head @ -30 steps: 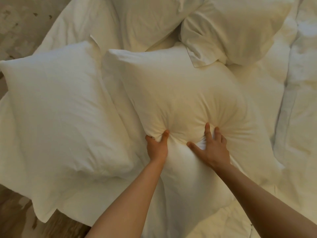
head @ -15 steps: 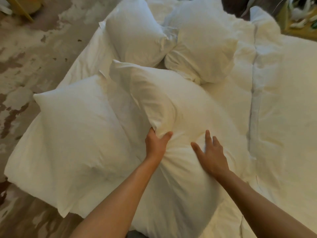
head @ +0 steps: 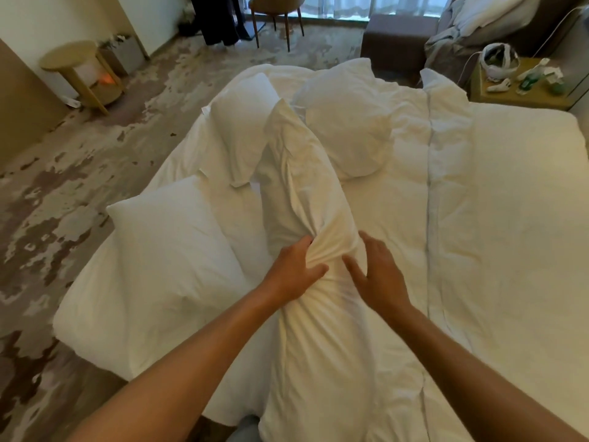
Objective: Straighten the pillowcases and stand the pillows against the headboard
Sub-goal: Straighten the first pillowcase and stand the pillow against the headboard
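A long white pillow (head: 306, 186) stands on edge in the middle of the bed, its case bunched and creased. My left hand (head: 294, 271) grips a fold of that case near its lower middle. My right hand (head: 376, 272) lies beside it with spread fingers touching the pillow's right side. A second pillow (head: 159, 266) lies flat at the bed's left edge. Two more pillows (head: 242, 126) (head: 347, 122) lie farther up the bed. No headboard is in view.
A white duvet (head: 510, 218) covers the bed's right half. A round wooden side table (head: 81, 74) stands on the patchy carpet at far left. A chair (head: 275, 8) is at the back. A bedside table (head: 522, 86) with small items is at the right.
The pillow has been lifted from lying flat onto its edge. My left hand has gathered more of the case. The view has tilted up, showing the room beyond the bed.
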Motion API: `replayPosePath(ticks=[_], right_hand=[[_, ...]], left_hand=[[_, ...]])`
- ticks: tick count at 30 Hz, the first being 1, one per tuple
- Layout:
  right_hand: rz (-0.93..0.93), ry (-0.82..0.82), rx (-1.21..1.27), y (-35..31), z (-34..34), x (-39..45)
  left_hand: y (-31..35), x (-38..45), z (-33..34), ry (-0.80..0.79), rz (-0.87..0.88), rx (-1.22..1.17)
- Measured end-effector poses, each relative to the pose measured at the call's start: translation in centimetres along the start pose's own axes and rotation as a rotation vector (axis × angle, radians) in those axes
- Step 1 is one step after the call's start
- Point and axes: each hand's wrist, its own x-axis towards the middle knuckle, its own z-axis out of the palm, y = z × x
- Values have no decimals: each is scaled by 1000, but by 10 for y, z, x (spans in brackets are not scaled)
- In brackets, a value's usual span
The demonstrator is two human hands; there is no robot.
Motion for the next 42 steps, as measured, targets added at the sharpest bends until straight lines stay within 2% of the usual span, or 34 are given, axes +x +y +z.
replayPosePath(ticks=[2,3,7,10,12,15,18,22,29,34,38,42], right_hand=[[-171,65,-11,-7,-24,18],[-267,45,-42,-10,-35,28],[-658,-294,-357,-23,-68,64],[-932,-434,-569,-29,-70,74],[-1052,-444,-625,-31,-71,76],[-1122,-375,-652,-31,-75,77],[-1057,-318,-594,-22,-81,69],[-881,-144,-479,-5,-93,53],[-623,56,-498,-2,-126,5],[-452,188,-552,-26,-160,-36],[-213,202,-518,-39,-171,-85],[44,190,-413,-38,-149,-139]], left_hand=[[10,-26,13,-72,36,24],[13,-39,20,-103,51,36],[18,-81,35,-178,84,138],[24,-94,34,-200,122,223],[28,-98,33,-198,137,254],[31,-103,32,-172,139,232],[35,-103,27,-103,109,166],[42,-95,20,-8,102,91],[48,-73,-1,-62,180,222],[65,-49,-33,-40,331,296],[79,-34,-42,-85,425,316],[71,-36,-18,-171,486,332]])
